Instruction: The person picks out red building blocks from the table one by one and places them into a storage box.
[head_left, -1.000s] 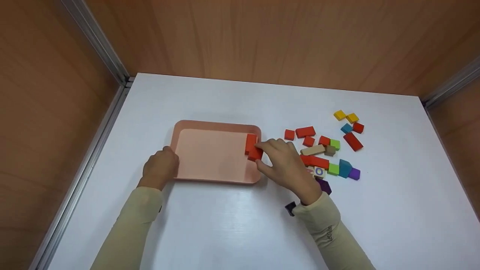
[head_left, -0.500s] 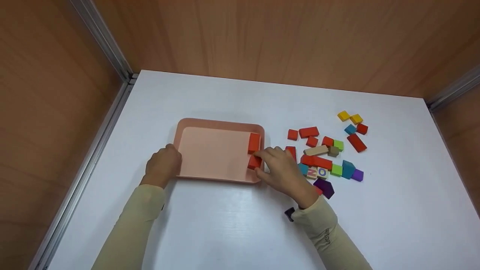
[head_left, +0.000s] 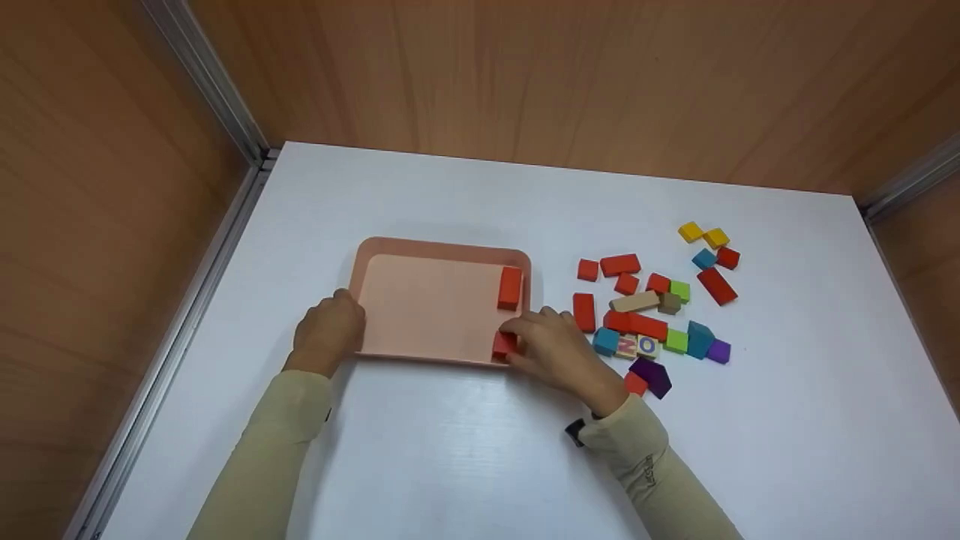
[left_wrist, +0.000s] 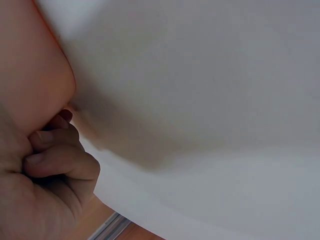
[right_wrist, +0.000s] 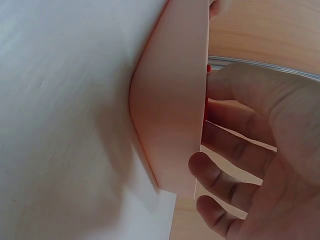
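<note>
A pink tray (head_left: 427, 307) lies on the white table. At its left side my left hand (head_left: 327, 331) grips the rim; in the left wrist view the fingers (left_wrist: 65, 160) curl against the tray wall (left_wrist: 37, 75). My right hand (head_left: 559, 352) reaches over the tray's right side and pinches a red block (head_left: 504, 346) in the near right corner. Farther back along the same wall, another red block (head_left: 509, 288) rests inside the tray. In the right wrist view, the tray wall (right_wrist: 172, 95) hides most of the red between the fingertips.
To the right of the tray lie several loose blocks: a red block (head_left: 583, 312), a beige block (head_left: 634, 301), a letter cube (head_left: 648, 346), a dark purple block (head_left: 651, 376) and a yellow block (head_left: 716, 238). Wooden walls (head_left: 525, 82) stand behind and beside the table.
My right hand has moved the pinched red block toward me along the tray's right wall, away from the other red block, into the near corner. The left hand keeps its hold on the rim.
</note>
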